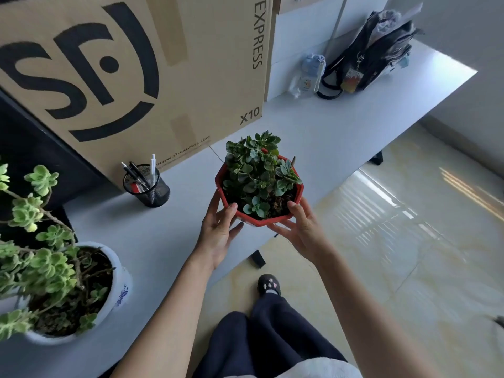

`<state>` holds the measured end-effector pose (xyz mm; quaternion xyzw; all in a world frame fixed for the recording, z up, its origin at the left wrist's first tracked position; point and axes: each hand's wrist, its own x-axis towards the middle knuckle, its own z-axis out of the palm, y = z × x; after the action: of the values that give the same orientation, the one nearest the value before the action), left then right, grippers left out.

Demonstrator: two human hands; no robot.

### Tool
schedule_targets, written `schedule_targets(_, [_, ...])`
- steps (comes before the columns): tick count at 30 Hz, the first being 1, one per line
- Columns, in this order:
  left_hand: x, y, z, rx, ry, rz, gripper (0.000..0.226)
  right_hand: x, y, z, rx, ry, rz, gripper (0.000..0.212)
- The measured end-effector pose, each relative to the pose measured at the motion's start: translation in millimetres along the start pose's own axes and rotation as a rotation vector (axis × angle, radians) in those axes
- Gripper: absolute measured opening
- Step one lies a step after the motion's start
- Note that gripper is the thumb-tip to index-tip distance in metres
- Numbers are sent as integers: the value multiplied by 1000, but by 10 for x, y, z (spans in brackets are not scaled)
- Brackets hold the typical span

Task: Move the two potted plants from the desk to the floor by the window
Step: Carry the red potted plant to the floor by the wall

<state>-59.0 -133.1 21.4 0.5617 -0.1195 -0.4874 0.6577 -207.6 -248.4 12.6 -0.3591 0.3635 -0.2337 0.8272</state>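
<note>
1. Hands: left hand and right hand each cup a side of the red pot, thumbs on the rim, near the surface edge.
2. Keep it level, palms under the base.
3. White pot sits on the surface, far left.

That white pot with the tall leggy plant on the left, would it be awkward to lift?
Probably. The white pot looks ceramic and is full of soil, so likely heavy and breakable if knocked. Its plant sprawls high and off to one side on thin stems, so it may feel top-heavy and tip; the stems look easy to snap. The glazed wall could be slippery.
</note>
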Motion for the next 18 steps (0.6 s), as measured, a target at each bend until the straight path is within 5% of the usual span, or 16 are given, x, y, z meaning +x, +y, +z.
schedule_targets(6, [-47,-64,349,49,-83,-7,52,-267,-150,-277,38,50,-54,36])
schedule_targets(18, [20,-328,1528,124,-186,-44,54,-668,-703,-1213,106,190,-119,51])
